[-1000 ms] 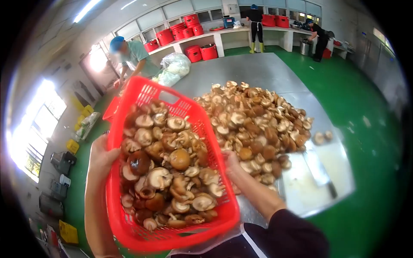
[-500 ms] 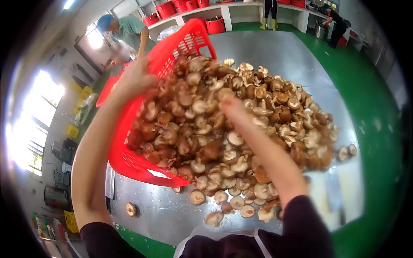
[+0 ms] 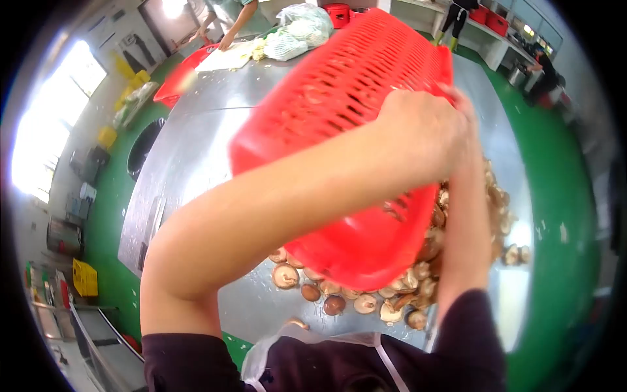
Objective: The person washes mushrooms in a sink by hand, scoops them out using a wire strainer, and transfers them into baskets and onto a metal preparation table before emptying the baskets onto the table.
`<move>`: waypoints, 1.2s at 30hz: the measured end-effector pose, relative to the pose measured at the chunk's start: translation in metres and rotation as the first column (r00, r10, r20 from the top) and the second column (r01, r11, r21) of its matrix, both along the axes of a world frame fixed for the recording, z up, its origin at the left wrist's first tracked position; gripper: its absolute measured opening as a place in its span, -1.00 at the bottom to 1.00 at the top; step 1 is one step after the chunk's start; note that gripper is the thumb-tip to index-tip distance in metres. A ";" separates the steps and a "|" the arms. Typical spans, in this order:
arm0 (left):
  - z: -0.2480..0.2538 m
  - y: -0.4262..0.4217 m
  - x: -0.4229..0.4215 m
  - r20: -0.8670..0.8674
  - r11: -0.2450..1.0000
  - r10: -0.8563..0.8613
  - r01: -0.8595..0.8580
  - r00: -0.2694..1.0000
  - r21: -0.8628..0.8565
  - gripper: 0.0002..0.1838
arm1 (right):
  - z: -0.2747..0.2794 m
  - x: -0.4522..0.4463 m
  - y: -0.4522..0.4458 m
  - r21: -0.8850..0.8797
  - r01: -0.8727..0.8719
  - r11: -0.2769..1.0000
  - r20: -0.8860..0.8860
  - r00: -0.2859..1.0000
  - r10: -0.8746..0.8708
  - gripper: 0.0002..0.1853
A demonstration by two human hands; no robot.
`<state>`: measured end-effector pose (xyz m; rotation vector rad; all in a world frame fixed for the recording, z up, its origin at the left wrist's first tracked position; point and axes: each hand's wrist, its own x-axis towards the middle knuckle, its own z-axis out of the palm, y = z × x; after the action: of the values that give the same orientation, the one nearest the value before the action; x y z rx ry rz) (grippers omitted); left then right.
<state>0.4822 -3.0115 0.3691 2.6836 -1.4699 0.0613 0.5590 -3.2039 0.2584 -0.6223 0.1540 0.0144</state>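
A red perforated plastic basket (image 3: 326,98) is tipped over on its side in front of me, its slotted outside facing me. My left hand (image 3: 418,124) is closed on the basket's right part, with the forearm stretched across in front of it. My right hand (image 3: 462,110) is right beside the left one at the basket's upper right; its fingers are mostly hidden and blurred. Shiitake mushrooms (image 3: 428,245) lie heaped on the metal table (image 3: 255,313) under and right of the basket. Most of the heap is concealed by the basket and my arms.
Across the table a person (image 3: 238,26) works at a white board (image 3: 225,57) beside a plastic bag of pale greens (image 3: 297,32) and another red basket (image 3: 173,85). A knife-like tool (image 3: 155,219) lies at left. A black bin (image 3: 145,147) stands beside the table.
The basket has turned over to the right, from mouth toward me to its outside toward me. My left hand swung right with it; my right hand left the mushrooms and rose beside the left.
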 end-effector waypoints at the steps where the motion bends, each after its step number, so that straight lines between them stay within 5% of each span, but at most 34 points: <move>1: 0.000 0.020 -0.015 0.064 0.976 -0.075 0.086 0.995 -0.198 -0.76 | -0.015 -0.013 -0.011 0.003 0.036 0.999 -0.008 0.999 -0.036 -0.67; 3: -0.001 0.081 -0.029 0.313 0.799 -0.123 0.281 0.942 -0.532 -0.76 | -0.061 -0.048 -0.033 0.026 0.088 0.996 0.003 0.996 -0.088 -0.63; 5: -0.022 0.167 -0.044 0.410 0.686 0.041 0.273 0.911 -0.674 -0.67 | -0.141 -0.066 -0.070 -0.056 0.161 0.985 -0.110 0.980 -0.166 -0.62; 6: -0.067 0.218 -0.045 0.360 0.648 0.165 0.175 0.918 -0.742 -0.53 | -0.176 -0.067 -0.086 -0.133 0.191 0.972 -0.193 0.957 -0.215 -0.64; 7: -0.115 0.253 -0.058 0.185 0.689 0.387 -0.150 0.903 -0.709 -0.41 | -0.181 -0.074 -0.078 -0.162 0.139 0.977 -0.220 0.960 -0.173 -0.64; 9: -0.257 0.307 -0.093 -0.163 0.530 0.709 -0.671 0.686 -0.519 -0.14 | -0.193 -0.077 -0.070 -0.164 0.087 0.983 -0.242 0.962 -0.126 -0.64; 10: -0.328 0.327 -0.120 -0.246 0.469 0.763 -0.774 0.597 -0.425 0.01 | -0.197 -0.072 -0.064 -0.134 0.084 0.987 -0.232 0.966 -0.114 -0.63; 12: -0.368 0.307 -0.170 -0.443 0.333 0.808 -0.921 0.390 -0.203 0.09 | -0.165 -0.079 -0.018 0.002 0.088 0.996 -0.143 0.986 -0.087 -0.61; 15: -0.336 0.268 -0.167 -0.330 0.415 0.851 -0.908 0.409 -0.055 0.14 | -0.160 -0.076 0.031 0.108 0.081 0.991 0.112 0.989 -0.093 -0.57; 18: -0.323 0.265 -0.155 -0.414 0.440 0.805 -0.896 0.426 -0.066 0.14 | -0.144 -0.078 0.088 0.290 0.056 0.955 0.105 0.990 -0.090 -0.55; 23: -0.351 0.278 -0.160 -0.366 0.529 0.795 -0.848 0.484 0.027 0.01 | -0.115 -0.065 0.120 0.290 0.221 0.931 0.117 0.957 -0.264 -0.40; 26: -0.322 0.314 -0.184 -0.347 0.634 0.683 -0.758 0.642 -0.153 -0.14 | -0.088 -0.089 0.126 0.263 0.062 0.963 0.338 0.929 -0.152 -0.41; 27: -0.323 0.332 -0.192 -0.292 0.555 0.681 -0.733 0.672 -0.392 -0.22 | -0.089 -0.094 0.123 0.232 0.131 0.964 0.345 0.915 -0.208 -0.40; 31: -0.353 0.437 -0.192 -0.050 0.149 0.973 -0.786 0.223 -0.600 -0.24 | -0.098 -0.112 0.101 0.119 0.329 0.937 0.347 0.870 -0.350 -0.39; 33: -0.373 0.482 -0.190 -0.215 -0.204 0.971 -0.813 -0.100 -0.545 -0.20 | -0.090 -0.128 0.098 0.072 0.374 0.924 0.357 0.856 -0.374 -0.39; 36: -0.388 0.512 -0.164 -0.320 -0.123 0.947 -0.874 0.039 -0.471 -0.16 | -0.069 -0.159 0.101 0.017 0.444 0.896 0.397 0.820 -0.413 -0.39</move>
<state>0.3184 -2.4991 -0.0193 2.4537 0.7997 0.6468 0.4004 -3.1025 0.1894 -0.6438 -0.0983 -0.5577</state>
